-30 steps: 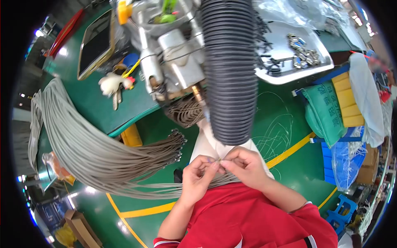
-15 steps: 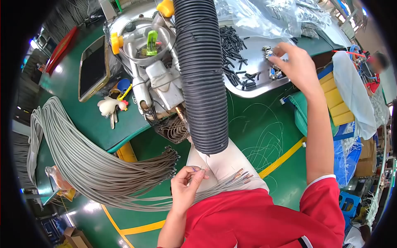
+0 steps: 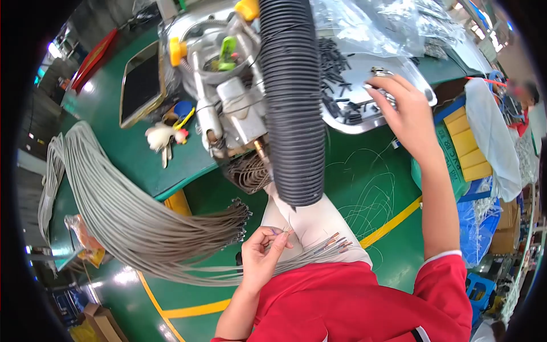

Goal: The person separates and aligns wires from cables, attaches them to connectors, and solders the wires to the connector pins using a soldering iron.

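Observation:
My left hand (image 3: 263,256) is closed over my lap, pinching the thin stripped wires (image 3: 283,231) of a grey cable; a purple strand shows at the fingertips. Beside it, more grey cables with bared coloured ends (image 3: 336,244) lie across my thighs. Over the metal tray (image 3: 354,126), my right hand (image 3: 401,111) has thumb and index finger brought together around a small shiny piece, apparently a metal connector (image 3: 368,86). Just behind those fingers lie more metal connectors (image 3: 382,71). Short black tubes (image 3: 336,71) are scattered on the tray's left side.
A ribbed black hose (image 3: 293,114) hangs down in front of me, next to a machine (image 3: 236,108) with yellow knobs. A thick bundle of grey cables (image 3: 125,188) drapes off the green table at left. Also there: a phone (image 3: 142,82), keys (image 3: 166,155) and plastic bags (image 3: 370,25).
My right hand has drawn back slightly from the connectors, its thumb and finger now around a small piece. The view has shifted a little; my left hand keeps its pinch.

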Available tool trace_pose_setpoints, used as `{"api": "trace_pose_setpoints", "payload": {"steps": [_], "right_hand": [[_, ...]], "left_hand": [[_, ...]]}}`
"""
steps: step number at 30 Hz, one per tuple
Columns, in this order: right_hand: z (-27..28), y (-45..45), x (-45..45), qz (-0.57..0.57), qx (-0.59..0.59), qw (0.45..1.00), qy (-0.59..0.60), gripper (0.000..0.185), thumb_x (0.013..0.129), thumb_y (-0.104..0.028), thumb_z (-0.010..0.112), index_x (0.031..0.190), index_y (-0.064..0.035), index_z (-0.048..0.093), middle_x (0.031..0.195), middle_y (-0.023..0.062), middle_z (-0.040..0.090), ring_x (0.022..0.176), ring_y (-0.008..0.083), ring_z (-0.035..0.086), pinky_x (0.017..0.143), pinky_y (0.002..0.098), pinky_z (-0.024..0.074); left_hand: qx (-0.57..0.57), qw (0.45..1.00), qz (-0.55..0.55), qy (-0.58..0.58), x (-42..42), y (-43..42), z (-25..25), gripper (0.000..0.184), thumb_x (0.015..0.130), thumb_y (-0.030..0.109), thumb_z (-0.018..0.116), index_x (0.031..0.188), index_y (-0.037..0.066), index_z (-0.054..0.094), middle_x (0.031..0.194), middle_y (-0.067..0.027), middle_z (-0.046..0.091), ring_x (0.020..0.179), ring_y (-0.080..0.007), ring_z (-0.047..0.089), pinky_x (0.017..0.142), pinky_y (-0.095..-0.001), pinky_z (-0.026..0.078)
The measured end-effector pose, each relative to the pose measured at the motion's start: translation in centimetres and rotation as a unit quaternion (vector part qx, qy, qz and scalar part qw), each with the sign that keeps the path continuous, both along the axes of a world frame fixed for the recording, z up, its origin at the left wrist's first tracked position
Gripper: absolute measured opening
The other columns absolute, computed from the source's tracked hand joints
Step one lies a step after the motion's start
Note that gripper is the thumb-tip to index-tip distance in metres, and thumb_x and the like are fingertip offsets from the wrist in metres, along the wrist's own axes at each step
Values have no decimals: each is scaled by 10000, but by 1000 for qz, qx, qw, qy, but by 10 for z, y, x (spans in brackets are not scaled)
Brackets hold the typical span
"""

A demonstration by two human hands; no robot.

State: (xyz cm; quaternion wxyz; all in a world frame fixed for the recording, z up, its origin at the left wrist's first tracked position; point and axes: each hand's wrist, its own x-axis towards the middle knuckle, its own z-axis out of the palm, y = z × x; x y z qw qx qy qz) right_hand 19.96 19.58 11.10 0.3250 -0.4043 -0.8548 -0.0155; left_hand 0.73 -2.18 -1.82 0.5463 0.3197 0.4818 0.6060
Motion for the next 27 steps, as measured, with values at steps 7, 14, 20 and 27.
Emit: {"api": "trace_pose_setpoints", "payload": {"steps": [7, 14, 20, 27], "right_hand": [[-54, -106, -9, 165, -397, 890, 149, 144, 810, -29, 509, 900, 27, 606, 770, 50, 594, 690, 77, 530, 577, 196, 407], [-101, -143, -38, 89, -639, 667, 373, 195, 852, -84, 506, 956, 57, 591, 843, 52, 610, 717, 71, 551, 629, 192, 440], [-108, -146, -39, 103, -648, 667, 353, 206, 860, -95, 502, 968, 60, 583, 859, 69, 612, 729, 86, 563, 655, 208, 465], [-108, -147, -38, 113, -643, 680, 332, 212, 864, -92, 491, 973, 68, 578, 877, 86, 615, 754, 102, 576, 681, 231, 487]], "left_hand": [[-22, 999, -24, 3, -1, 0, 6, 33, 830, -10, 515, 854, -32, 509, 815, -71, 568, 688, -110, 562, 607, -203, 430], [-33, 996, -74, -25, 0, -1, 8, 99, 841, 16, 514, 911, -53, 526, 778, -69, 568, 654, -94, 540, 594, -198, 422], [-48, 995, -82, -22, -1, 1, 15, 131, 856, 42, 501, 933, -59, 535, 730, -57, 568, 631, -82, 519, 588, -192, 418], [-48, 995, -85, -7, -1, 2, 15, 133, 857, 49, 505, 921, -60, 547, 719, -51, 567, 621, -74, 507, 582, -188, 418]]}}
